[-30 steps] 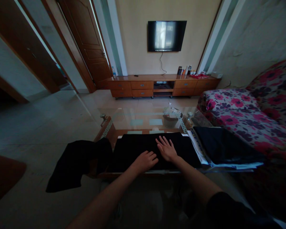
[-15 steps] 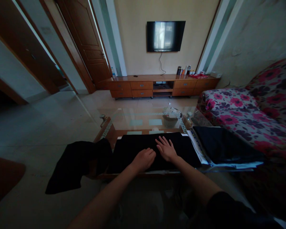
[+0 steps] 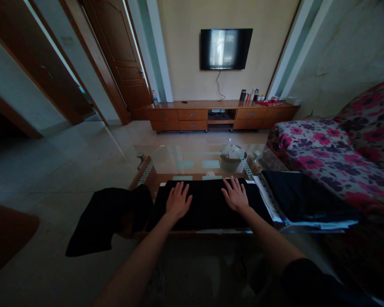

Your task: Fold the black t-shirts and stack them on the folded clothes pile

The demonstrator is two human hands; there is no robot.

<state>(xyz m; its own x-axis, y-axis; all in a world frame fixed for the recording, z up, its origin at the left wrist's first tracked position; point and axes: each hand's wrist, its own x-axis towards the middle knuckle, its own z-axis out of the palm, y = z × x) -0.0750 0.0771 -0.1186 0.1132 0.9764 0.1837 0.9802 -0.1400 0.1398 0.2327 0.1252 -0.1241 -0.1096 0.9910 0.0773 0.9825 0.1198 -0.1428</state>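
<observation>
A black cloth (image 3: 208, 204), perhaps a folded garment, lies flat along the near side of the glass coffee table (image 3: 166, 160). My left hand (image 3: 178, 201) rests on its left part with the fingers spread. On the right part, my right hand (image 3: 237, 196) lies flat, fingers apart. Neither hand grips anything. White edges of something flat show from under the cloth at its far corners. Left of it, another black cloth (image 3: 99, 217) hangs over the table's end. To the right sits a stack of folded clothes (image 3: 307, 198), black on top and white below.
A waste bin (image 3: 230, 162) shows beyond or through the glass. The flower-patterned sofa (image 3: 320, 143) stands at the right. Along the far wall runs a wooden TV cabinet (image 3: 192, 115) with bottles on it, under a wall-mounted television (image 3: 225, 49).
My left hand has moved left and away from me, and its curled fingers have spread flat. My right hand has shifted slightly right. The view has turned a little left.
</observation>
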